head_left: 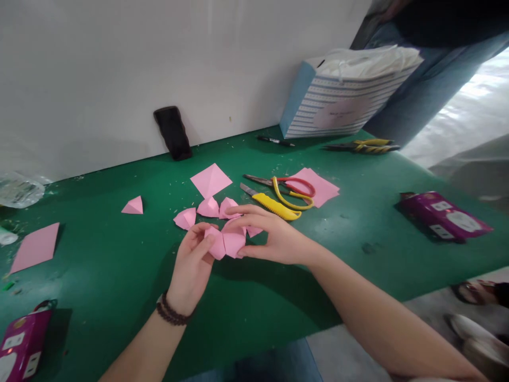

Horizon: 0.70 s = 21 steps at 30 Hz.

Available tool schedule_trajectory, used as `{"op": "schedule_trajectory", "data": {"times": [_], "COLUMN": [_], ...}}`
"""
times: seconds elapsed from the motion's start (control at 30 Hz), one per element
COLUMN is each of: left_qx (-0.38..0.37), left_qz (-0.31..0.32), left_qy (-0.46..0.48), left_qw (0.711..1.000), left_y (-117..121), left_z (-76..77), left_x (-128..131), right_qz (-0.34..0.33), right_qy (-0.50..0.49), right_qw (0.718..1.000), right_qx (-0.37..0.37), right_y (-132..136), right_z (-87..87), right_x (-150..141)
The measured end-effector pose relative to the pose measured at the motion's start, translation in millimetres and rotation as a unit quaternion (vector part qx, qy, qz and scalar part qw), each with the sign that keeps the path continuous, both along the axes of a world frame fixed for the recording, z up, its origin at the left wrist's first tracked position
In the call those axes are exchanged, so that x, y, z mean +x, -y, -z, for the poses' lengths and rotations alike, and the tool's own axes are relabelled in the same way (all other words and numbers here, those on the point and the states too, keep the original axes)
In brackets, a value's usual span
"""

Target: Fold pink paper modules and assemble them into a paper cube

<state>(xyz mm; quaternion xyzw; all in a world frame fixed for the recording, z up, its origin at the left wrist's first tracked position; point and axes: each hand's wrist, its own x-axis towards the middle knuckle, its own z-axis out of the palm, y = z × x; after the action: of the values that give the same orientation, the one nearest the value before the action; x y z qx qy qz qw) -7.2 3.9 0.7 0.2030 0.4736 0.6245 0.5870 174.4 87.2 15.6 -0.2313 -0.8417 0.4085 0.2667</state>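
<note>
Both my hands meet over the middle of the green table (119, 276). My left hand (193, 270), with a dark bead bracelet at the wrist, pinches the left side of a cluster of folded pink paper pieces (227, 241). My right hand (274, 239) grips the same cluster from the right, fingers curled over its top. Further folded pink pieces (207, 208) lie just behind the hands, and a single one (133, 206) sits apart to the left.
A flat pink square (210, 179), scissors with red and yellow handles (288, 188), a yellow utility knife (274, 206) and pink sheets (318, 187) lie behind. A black phone (173, 132) leans on the wall. Striped paper bag (345, 98), pliers (368, 146), purple boxes (445, 215), a person standing at back right.
</note>
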Motion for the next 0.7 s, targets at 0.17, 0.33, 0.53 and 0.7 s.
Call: {"op": "schedule_trajectory", "data": {"times": [0.17,0.33,0.53,0.7], "left_qx": [0.004,0.005,0.006,0.011], "left_qz": [-0.005,-0.006,-0.002,0.030], "left_qy": [-0.010,-0.023,-0.013,-0.024], "left_qw": [1.000,1.000,1.000,0.999], "left_y": [0.3,0.6,1.5,4.8], "left_z": [-2.3,-3.3,-1.9,-5.1], "left_x": [1.0,3.9,7.2,5.0], "right_qz": [0.003,-0.005,0.000,0.015], "right_qy": [-0.013,-0.038,-0.041,-0.036], "right_qw": [1.000,0.999,0.999,0.999], "right_qx": [0.001,0.010,0.007,-0.012], "right_y": [1.4,2.2,3.4,4.0], "right_z": [1.0,3.3,3.1,1.7], "right_x": [-0.8,-2.4,-4.1,-3.9]}}
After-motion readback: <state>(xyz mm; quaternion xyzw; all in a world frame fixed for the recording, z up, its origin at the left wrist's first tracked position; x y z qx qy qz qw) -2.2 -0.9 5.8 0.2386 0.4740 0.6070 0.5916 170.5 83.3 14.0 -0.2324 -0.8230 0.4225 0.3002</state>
